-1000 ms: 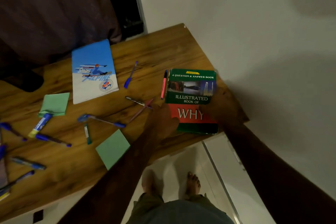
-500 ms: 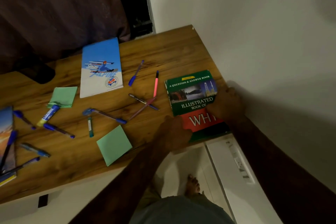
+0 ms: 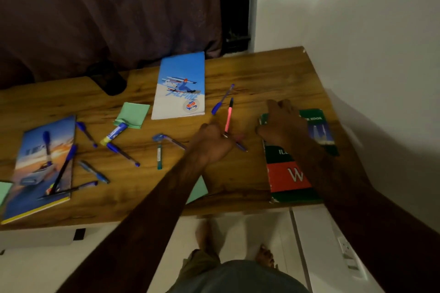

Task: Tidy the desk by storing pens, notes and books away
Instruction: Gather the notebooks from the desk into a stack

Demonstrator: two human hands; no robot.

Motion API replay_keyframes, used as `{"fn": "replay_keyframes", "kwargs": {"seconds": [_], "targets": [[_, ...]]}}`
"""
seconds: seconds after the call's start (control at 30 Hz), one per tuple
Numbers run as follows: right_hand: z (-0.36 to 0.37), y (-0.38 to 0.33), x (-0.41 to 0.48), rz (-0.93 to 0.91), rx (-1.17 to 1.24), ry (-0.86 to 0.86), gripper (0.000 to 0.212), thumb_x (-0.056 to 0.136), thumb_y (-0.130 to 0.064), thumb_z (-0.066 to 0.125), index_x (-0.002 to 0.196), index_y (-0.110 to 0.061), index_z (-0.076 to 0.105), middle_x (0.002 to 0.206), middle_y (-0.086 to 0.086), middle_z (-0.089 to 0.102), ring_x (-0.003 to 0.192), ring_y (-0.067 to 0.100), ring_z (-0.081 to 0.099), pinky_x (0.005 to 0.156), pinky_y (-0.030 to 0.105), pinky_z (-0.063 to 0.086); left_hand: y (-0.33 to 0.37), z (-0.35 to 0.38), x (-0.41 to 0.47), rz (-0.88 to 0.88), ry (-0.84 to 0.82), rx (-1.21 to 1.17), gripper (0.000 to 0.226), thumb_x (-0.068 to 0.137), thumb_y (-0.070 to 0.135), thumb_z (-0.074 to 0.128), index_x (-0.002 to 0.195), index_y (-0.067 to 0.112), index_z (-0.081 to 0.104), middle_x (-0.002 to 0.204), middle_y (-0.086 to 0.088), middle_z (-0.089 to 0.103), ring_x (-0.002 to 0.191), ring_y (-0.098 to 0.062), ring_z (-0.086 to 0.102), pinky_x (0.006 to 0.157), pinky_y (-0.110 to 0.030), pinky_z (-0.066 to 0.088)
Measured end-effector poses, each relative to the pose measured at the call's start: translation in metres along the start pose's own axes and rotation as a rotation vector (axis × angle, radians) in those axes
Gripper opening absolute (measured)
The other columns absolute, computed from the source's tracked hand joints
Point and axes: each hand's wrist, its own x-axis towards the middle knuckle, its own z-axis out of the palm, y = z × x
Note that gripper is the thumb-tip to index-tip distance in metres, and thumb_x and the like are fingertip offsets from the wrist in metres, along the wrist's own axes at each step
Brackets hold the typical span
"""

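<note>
1. Since the desk (image 3: pixel 273 74) bears everything else, it is entered first; one.
2. Three books: thick green book (image 3: pixel 292 181) at the right edge, right hand (image 3: pixel 283 123) resting flat on its far end, fingers straight; blue notebook (image 3: pixel 181 74) mid-desk; car-cover notebook (image 3: pixel 31 173) at left.
3. Three green notes (image 3: pixel 132 114): one beside the blue notebook; one under the left forearm; one cut by the frame edge.
4. About a dozen pens (image 3: pixel 122 153), scattered; pink pen (image 3: pixel 228 116) points lengthwise away from the person, near end at the left hand (image 3: pixel 212 143), the nearer hand; its fingers curl over crossed pens, hold not discernible.
</note>
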Motion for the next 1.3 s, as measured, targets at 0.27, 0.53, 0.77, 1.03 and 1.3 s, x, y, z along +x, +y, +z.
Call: {"fn": "replay_keyframes", "kwargs": {"seconds": [0.27, 0.53, 0.77, 1.03, 1.3], "targets": [[0.029, -0.091, 0.039, -0.089, 0.076, -0.03, 0.08, 0.075, -0.039, 0.066, 0.146, -0.017, 0.037, 0.147, 0.015, 0.042, 0.136, 0.038, 0.038, 0.108, 0.048, 0.038, -0.066, -0.057, 0.052, -0.081, 0.076, -0.04, 0.05, 0.079, 0.036, 0.066, 0.124, 0.018, 0.054, 0.123, -0.008, 0.056, 0.111, -0.027, 0.057, 0.087, -0.035, 0.052], [0.069, -0.173, 0.1, -0.084, 0.116, -0.051, 0.069, 0.078, -0.041, 0.071, 0.138, -0.015, 0.047, 0.138, 0.014, 0.056, 0.128, 0.033, 0.051, 0.104, 0.047, 0.047, -0.13, -0.105, 0.127, -0.134, 0.057, -0.043, 0.05, 0.084, 0.035, 0.065, 0.128, 0.016, 0.05, 0.13, -0.011, 0.054, 0.114, -0.029, 0.056, 0.085, -0.034, 0.048], [0.092, -0.197, 0.137, 0.079, 0.038, -0.035, 0.06, 0.09, -0.035, 0.068, 0.137, -0.003, 0.049, 0.14, 0.016, 0.052, 0.131, 0.034, 0.046, 0.101, 0.036, 0.041, -0.155, -0.113, 0.17, -0.147, 0.034, -0.007, 0.051, 0.086, 0.027, 0.062, 0.131, 0.007, 0.051, 0.136, -0.015, 0.051, 0.124, -0.034, 0.05, 0.098, -0.037, 0.045], [0.1, -0.189, 0.161, 0.299, 0.423, 0.011, 0.039, 0.084, -0.035, 0.062, 0.115, -0.012, 0.068, 0.119, 0.016, 0.065, 0.106, 0.034, 0.063, 0.088, 0.045, 0.057, -0.158, -0.118, 0.193, -0.317, 0.064, -0.501, 0.066, 0.057, 0.044, 0.066, 0.116, 0.013, 0.056, 0.114, -0.006, 0.064, 0.1, -0.029, 0.063, 0.087, -0.046, 0.055], [0.097, -0.18, 0.157, 0.277, 0.727, 0.029, 0.046, 0.07, -0.033, 0.072, 0.113, -0.015, 0.072, 0.101, 0.006, 0.075, 0.084, 0.02, 0.073, 0.075, 0.04, 0.063, -0.15, -0.117, 0.188, -0.393, -0.063, -1.019, 0.031, 0.09, 0.017, 0.067, 0.118, 0.01, 0.057, 0.103, -0.008, 0.067, 0.083, -0.023, 0.064, 0.068, -0.036, 0.056]]}}
